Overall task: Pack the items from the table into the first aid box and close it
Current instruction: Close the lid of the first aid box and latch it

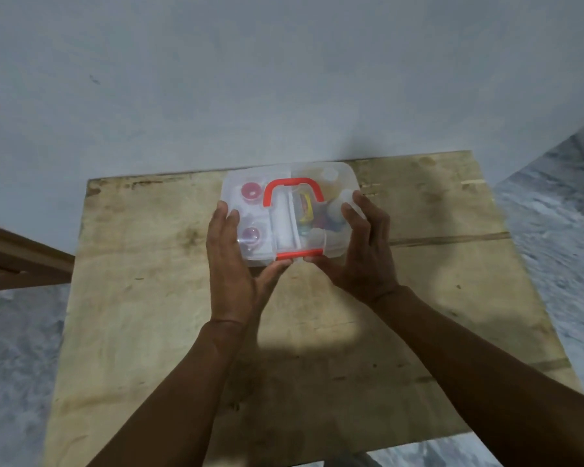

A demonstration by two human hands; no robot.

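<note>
Head view, my left hand [231, 264] and right hand [361, 254] clamped on closed first aid box [284, 210], frame centre, near table's [435, 298] far edge, bare wood all round.

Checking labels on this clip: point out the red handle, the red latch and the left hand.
red handle [294, 182], head view, top bar.
red latch [299, 254], head view, middle of strip.
left hand [231, 264], head view, back of hand.

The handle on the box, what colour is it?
Red-orange. The handle lies flat on the clear lid, in the head view.
</note>
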